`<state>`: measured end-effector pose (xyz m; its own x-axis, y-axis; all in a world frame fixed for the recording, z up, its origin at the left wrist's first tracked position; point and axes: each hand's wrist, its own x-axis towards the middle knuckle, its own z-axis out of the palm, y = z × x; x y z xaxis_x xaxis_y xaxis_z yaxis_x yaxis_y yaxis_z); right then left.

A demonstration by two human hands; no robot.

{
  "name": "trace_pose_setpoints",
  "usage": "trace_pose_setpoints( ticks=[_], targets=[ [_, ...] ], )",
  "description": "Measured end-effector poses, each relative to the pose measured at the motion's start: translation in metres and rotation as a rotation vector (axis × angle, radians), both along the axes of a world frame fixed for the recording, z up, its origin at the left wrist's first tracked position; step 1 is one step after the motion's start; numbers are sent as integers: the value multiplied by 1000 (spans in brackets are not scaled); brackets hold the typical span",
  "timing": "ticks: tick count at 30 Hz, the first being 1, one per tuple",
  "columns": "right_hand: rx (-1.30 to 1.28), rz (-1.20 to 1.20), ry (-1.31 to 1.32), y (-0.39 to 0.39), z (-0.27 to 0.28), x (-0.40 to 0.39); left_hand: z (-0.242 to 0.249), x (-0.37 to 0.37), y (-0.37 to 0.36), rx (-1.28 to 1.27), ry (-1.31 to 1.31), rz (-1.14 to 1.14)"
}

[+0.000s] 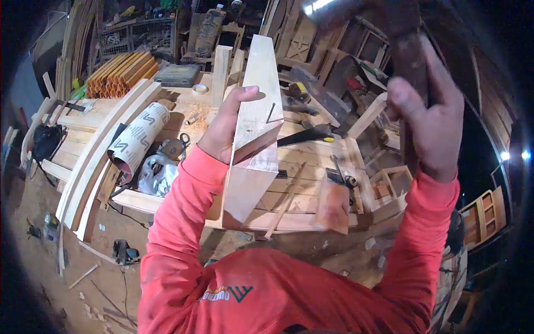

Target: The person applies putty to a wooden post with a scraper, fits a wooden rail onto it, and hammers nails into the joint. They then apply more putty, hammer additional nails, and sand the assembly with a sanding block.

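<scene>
My left hand (pixel 227 125) grips the left side of a pale wooden piece (pixel 258 83), its thumb lying over the top face. The piece stands tall above the bench, with an angled joint across its middle. A nail (pixel 271 113) sticks out of the wood just above the joint, to the right of my left thumb. At the upper right, my right hand (pixel 431 111) is wrapped round the handle of a hammer (pixel 409 55). The hammer is raised, apart from the wood, and its head is partly cut off by the top edge.
On the workbench (pixel 303 158) lie a handsaw (pixel 306 135), a patterned roll (pixel 139 139), scissors (pixel 184 140), a plastic bag (pixel 158 173) and long boards (pixel 105 153). Orange-edged wood pieces (pixel 122 72) are stacked behind, beside a grey case (pixel 177 75).
</scene>
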<state>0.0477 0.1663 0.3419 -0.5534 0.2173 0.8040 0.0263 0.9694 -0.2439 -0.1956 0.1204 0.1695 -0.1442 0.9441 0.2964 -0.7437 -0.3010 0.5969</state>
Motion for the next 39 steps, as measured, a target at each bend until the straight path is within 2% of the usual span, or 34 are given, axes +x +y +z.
trace_pose_setpoints(
  ticks=[1,3,4,5,7,10,14,16,17,19,21,23,24,26,29,31,34,36,38,39],
  targets=[
    [4,22,-7,1,4,-3,-1,0,0,-9,29,37],
    [92,64,-202,8,13,-7,-6,-8,6,10,92,6],
    [175,85,-389,13,17,-7,-9,-12,7,19,120,-9],
    [237,105,-454,14,18,-7,-13,-14,4,-8,29,-115],
    [244,17,-318,12,19,-4,-6,-10,-1,-96,148,33],
    [1,-172,-138,-2,28,0,0,-2,-4,-84,77,75],
    [173,-230,-167,10,22,-3,-5,-5,2,-43,70,23],
    [304,46,-584,24,9,-5,-7,-6,4,-1,79,4],
    [256,146,-502,27,0,-9,-8,-7,4,1,85,9],
    [330,-29,-352,21,9,-4,-9,-9,4,-60,105,63],
    [108,-163,-154,22,31,7,-6,-6,0,-70,88,57],
    [-38,-166,-35,37,58,20,-4,-4,-1,-82,65,54],
    [-89,52,-77,43,62,22,-6,-4,0,-77,65,50],
    [118,-42,-165,45,42,20,-7,-7,2,-62,72,49],
    [266,-79,-609,15,13,-2,-8,-14,2,-43,43,-12],
    [321,-121,-399,19,18,5,-10,-10,4,-49,40,-20],
    [-87,-97,47,25,40,9,-9,-8,4,-41,65,38],
    [55,158,-46,41,58,28,-9,-8,4,-45,73,46],
    [336,10,-149,39,38,22,-10,-8,4,-31,77,20],
    [377,-98,-236,27,26,8,-10,-10,6,-16,78,-9]
  ],
)
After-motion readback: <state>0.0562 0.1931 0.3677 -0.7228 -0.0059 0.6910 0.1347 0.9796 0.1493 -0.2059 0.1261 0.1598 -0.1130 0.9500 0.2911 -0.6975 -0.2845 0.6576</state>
